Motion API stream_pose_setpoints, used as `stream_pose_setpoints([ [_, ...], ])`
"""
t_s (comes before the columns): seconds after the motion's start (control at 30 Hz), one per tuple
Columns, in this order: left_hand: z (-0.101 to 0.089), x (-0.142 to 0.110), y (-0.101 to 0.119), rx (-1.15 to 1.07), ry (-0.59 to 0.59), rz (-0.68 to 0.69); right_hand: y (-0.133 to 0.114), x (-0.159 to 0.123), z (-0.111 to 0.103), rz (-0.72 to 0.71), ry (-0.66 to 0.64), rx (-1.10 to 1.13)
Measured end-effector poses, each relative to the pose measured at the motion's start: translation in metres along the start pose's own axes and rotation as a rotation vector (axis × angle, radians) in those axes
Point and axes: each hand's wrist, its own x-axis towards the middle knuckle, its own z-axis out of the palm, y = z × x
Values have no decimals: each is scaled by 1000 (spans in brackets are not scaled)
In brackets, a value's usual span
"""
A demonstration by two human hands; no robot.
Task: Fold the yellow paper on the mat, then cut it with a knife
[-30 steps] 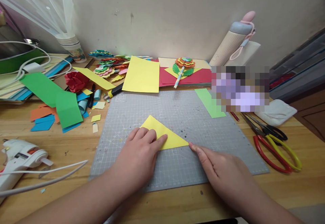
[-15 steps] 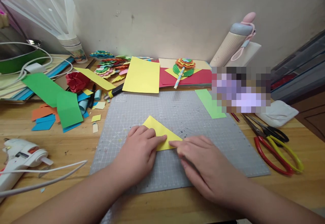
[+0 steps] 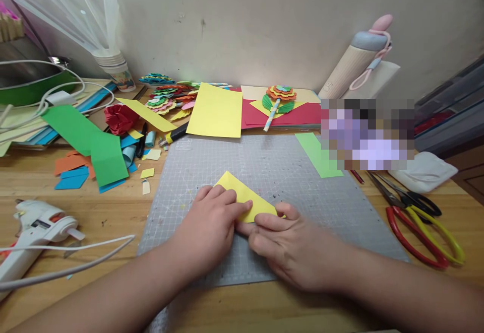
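A folded piece of yellow paper [image 3: 247, 201] lies on the grey cutting mat [image 3: 272, 164], one pointed corner facing away from me. My left hand [image 3: 214, 219] is closed over its left part, the index finger pressing on the surface. At the right end, my right hand [image 3: 285, 237] has curled fingers gripping the paper's corner, with the thumb along the near edge. My fingers cover both ends of the sheet.
A hot glue gun [image 3: 43, 227] and its cable lie left, near green paper [image 3: 108, 156] and scraps. Scissors [image 3: 419, 217] rest right. Behind the mat are a yellow sheet [image 3: 215, 111], a paper flower [image 3: 279, 98] and a leaning bottle [image 3: 350, 63]. A light green strip [image 3: 319, 156] crosses the mat's far edge.
My right hand has gone from an index finger pointing onto the paper to curled fingers gripping its right corner. My left hand keeps pressing. The whole view has shifted slightly.
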Motion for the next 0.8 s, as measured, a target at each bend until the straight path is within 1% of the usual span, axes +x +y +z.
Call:
stream_pose_setpoints([
  [0.2, 0, 3, 0, 1, 6, -6, -15, 24, -14, 26, -97, -5],
  [0.3, 0, 3, 0, -19, 15, -27, -16, 34, -15, 32, -39, 14],
  [0.37, 0, 2, 0, -34, 29, -22, -11, 36, -13, 51, -12, 38],
  [0.5, 0, -1, 0, -44, 65, -4, 9, 27, -16, 96, -71, 157],
  [0.53, 0, -1, 0, -38, 80, -2, 14, 24, -19, 114, -65, 164],
  [0.67, -1, -1, 0, -19, 126, -7, 25, 19, -29, 226, -113, 154],
  [0.8, -2, 0, -2, -21, 122, -21, 28, 19, -26, 276, -107, 108],
])
